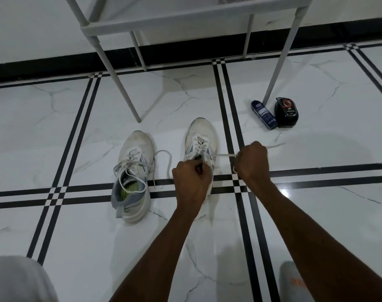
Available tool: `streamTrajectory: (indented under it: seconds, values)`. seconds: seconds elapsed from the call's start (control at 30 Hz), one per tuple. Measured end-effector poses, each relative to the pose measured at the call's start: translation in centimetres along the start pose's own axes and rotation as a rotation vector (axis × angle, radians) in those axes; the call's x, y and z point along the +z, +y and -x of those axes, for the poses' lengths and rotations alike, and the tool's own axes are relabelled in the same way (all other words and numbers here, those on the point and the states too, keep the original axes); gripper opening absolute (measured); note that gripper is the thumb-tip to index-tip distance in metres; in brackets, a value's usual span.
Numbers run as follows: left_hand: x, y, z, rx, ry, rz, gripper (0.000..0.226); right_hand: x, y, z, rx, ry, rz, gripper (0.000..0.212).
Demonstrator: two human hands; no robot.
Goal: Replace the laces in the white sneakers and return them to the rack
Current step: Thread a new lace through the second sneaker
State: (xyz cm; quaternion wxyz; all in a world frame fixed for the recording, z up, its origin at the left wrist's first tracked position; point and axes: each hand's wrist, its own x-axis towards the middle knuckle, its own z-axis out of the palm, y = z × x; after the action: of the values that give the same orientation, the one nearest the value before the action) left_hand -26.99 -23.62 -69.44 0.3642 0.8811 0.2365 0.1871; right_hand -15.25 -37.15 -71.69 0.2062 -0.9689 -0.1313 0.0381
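On the floor (76,131) below the rack (164,20), the R sneaker (202,132) w/ its lace (221,155) is pinched by R hand (251,162), tongue area clenched by L hand (191,178); L sneaker (133,171) is left beside, untouched.

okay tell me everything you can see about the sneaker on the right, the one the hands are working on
The right sneaker is white, scuffed and greyish at the toe, with blue-grey side panels. It stands upright on the marble floor, toe pointing toward the rack, heel hidden behind the left hand. White lace crisscrosses its upper eyelets. The left hand grips at the tongue area, while the right hand pulls one lace end taut sideways. It sits apart from the other sneaker.
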Motion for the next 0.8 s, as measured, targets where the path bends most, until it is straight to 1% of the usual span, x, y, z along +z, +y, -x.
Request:
streamTrajectory:
  seconds: [0.03, 0.07, 0.13, 0.17, 0.2, 0.27, 0.3, 0.33, 0.4, 0.5, 0.57, 0.67, 0.8]
  values:
    - [0.0, -0.1, 0.0, -0.001, 0.004, -0.001, 0.033, -0.2, 0.8, 0.5, 0.098, -0.024, 0.084, 0.017]
    - [-0.1, -0.2, 0.0, -0.001, 0.008, 0.002, 0.034, -0.3, 1.3, 1.0, 0.151, -0.027, 0.087, 0.021]
    - [-0.1, 0.1, 0.0, 0.006, 0.028, 0.026, 0.035, -0.6, 0.9, 1.8, 0.154, 0.038, -0.077, 0.019]
    - [-0.1, 0.4, 0.0, 0.003, 0.056, 0.048, 0.034, -0.9, 0.1, 2.1, 0.145, 0.046, -0.174, 0.027]
    - [-0.1, 0.7, 0.0, -0.009, 0.095, 0.075, 0.031, -0.9, -0.7, 2.0, 0.158, -0.002, -0.266, 0.037]
    - [-0.2, 1.0, -0.2, -0.069, 0.196, 0.123, 0.025, -1.2, -2.8, 1.7, 0.273, -0.211, -0.483, 0.056]
    - [-0.3, 0.8, -0.3, -0.117, 0.238, 0.129, 0.024, -1.3, -3.7, 1.5, 0.357, -0.309, -0.591, 0.061]
    - [-0.4, 0.5, -0.6, -0.176, 0.265, 0.124, 0.022, -1.2, -4.3, 1.4, 0.415, -0.372, -0.667, 0.064]
    - [-0.6, -0.5, -1.3, -0.293, 0.257, 0.111, 0.026, -1.2, -5.2, 1.2, 0.446, -0.384, -0.766, 0.058]
    - [-0.8, -1.4, -2.1, -0.429, 0.191, 0.161, 0.038, -1.3, -6.4, 0.9, 0.459, -0.353, -0.998, 0.033]
    - [-0.7, -1.9, -2.5, -0.495, 0.15, 0.214, 0.044, -1.3, -7.2, 0.7, 0.456, -0.356, -1.096, 0.023]
    - [-0.6, -2.3, -3.2, -0.567, 0.093, 0.378, 0.039, -0.7, -7.6, 0.8, 0.426, -0.323, -1.063, 0.028]
    - [-0.9, -2.3, -4.5, -0.658, 0.051, 0.558, 0.03, -0.6, -7.2, 1.2, 0.438, -0.292, -1.137, 0.023]
